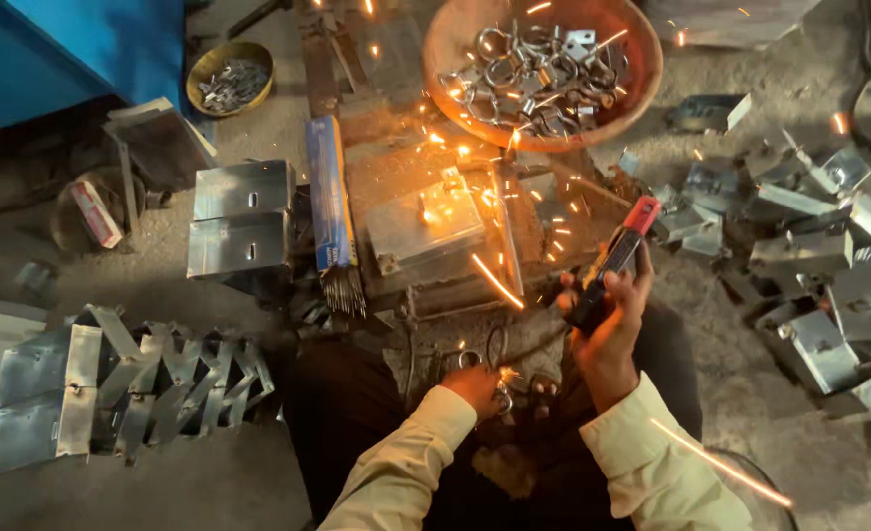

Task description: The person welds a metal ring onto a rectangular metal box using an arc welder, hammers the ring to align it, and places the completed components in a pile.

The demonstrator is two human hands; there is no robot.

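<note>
Sparks fly off the steel plate (426,224) lying on my welding block, ahead of both hands. My right hand (608,329) has its grip closed around the red-tipped electrode holder (612,261), right of the plate. My left hand (475,385) pinches small metal rings (499,393) nearer me.

A metal workshop: welding sparks (455,211), stacked steel plates (829,285), a pan of metal rings (539,69), dusty floor (209,492).
</note>
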